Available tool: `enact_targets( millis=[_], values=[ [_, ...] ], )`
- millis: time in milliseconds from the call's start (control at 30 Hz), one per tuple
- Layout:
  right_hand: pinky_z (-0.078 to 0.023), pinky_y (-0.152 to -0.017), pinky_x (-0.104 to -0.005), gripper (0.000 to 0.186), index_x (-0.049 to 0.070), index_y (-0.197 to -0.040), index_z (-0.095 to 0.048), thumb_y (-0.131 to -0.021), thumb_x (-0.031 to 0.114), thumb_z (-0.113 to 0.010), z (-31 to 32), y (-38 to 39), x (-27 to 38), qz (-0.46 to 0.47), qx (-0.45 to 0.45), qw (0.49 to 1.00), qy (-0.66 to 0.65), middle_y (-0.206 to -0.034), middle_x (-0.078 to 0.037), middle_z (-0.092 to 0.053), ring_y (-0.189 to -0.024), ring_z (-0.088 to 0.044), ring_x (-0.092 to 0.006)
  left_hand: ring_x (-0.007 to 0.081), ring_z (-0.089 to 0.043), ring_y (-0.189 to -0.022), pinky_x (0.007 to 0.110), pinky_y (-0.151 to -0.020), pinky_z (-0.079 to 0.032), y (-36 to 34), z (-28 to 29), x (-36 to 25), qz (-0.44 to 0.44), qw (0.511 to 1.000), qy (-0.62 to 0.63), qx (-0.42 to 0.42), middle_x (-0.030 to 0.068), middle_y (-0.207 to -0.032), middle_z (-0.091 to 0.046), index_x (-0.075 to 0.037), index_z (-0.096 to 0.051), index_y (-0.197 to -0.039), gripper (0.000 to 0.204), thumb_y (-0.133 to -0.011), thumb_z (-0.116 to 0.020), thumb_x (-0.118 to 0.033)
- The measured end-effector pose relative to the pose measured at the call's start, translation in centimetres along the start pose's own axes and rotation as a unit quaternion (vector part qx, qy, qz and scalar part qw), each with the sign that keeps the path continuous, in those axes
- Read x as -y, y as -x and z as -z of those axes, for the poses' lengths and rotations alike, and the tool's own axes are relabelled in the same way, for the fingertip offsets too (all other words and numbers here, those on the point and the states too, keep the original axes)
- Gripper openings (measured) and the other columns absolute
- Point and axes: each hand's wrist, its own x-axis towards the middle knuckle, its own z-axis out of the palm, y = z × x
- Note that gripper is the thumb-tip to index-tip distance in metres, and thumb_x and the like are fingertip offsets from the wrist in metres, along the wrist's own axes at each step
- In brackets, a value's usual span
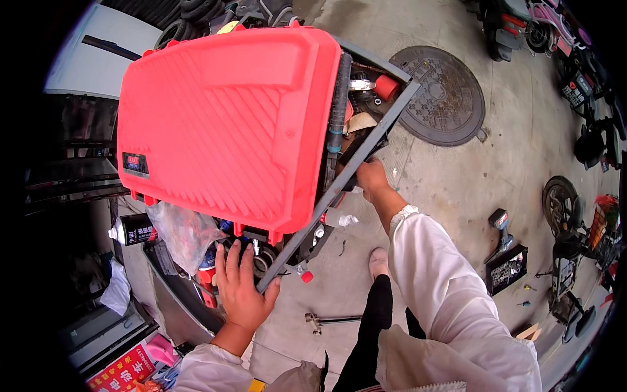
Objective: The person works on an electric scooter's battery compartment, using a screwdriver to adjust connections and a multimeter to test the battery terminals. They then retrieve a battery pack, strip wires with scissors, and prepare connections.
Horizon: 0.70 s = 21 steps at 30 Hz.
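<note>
A large red plastic tool case point(222, 124) lies closed on top of a grey metal-framed cart point(339, 179) filled with tools. My left hand point(243, 287) rests at the cart's near corner, its fingers spread, with the thumb by the frame and the fingertips over the loose things inside. At the cart's right side, my right hand point(372, 178) reaches in against the frame; its fingers are hidden behind the edge. Near my left fingers are a crumpled clear plastic bag point(186, 232) and dark metal rings point(262, 261). A black spray can point(134, 228) lies left of the bag.
A round manhole cover point(437, 95) is set in the concrete floor. To the right lie a cordless power tool point(501, 228) and a black tray of small parts point(507, 269). Parked scooters point(568, 222) line the right side. A long-handled metal tool point(330, 319) lies near my feet.
</note>
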Motion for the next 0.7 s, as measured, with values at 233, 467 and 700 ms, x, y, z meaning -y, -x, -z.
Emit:
enact_targets(
  millis=[233,467,700],
  values=[
    [-0.049,-0.091,-0.0355,0.046,-0.009,-0.123,-0.048,-0.081,0.006,-0.062,1.7,5.4,2.0,0.098,-0.015,0.982,0.161,-0.113,-0.022,-0.064,-0.102,-0.064,-0.0314,0.0501,-0.031,-0.137,0.057,-0.109,-0.029,0.0,0.0,-0.2,0.002,1.0,-0.002,0.009,0.0209,-0.142,-0.044,0.001,-0.053,-0.132,0.071,-0.072,-0.076,-0.03],
    [-0.051,-0.086,-0.0395,0.037,-0.009,-0.111,-0.052,-0.079,0.009,-0.061,0.0,7.5,1.4,0.173,-0.098,0.948,0.247,-0.101,-0.028,-0.067,-0.097,-0.067,-0.0383,0.0519,-0.032,-0.135,0.059,-0.109,-0.028,-0.2,-0.2,-0.4,-0.003,1.0,-0.008,0.002,0.0223,-0.139,-0.045,0.003,-0.053,-0.13,0.069,-0.073,-0.075,-0.028],
    [-0.051,-0.083,-0.0377,0.038,-0.008,-0.112,-0.051,-0.079,0.006,-0.062,0.0,7.8,2.4,0.109,-0.081,0.959,0.247,-0.099,-0.023,-0.067,-0.092,-0.066,-0.0317,0.0532,-0.031,-0.135,0.059,-0.11,-0.028,-0.2,0.1,-0.7,-0.006,1.0,-0.019,0.015,0.0236,-0.138,-0.045,0.005,-0.052,-0.128,0.068,-0.074,-0.073,-0.028]
  ],
)
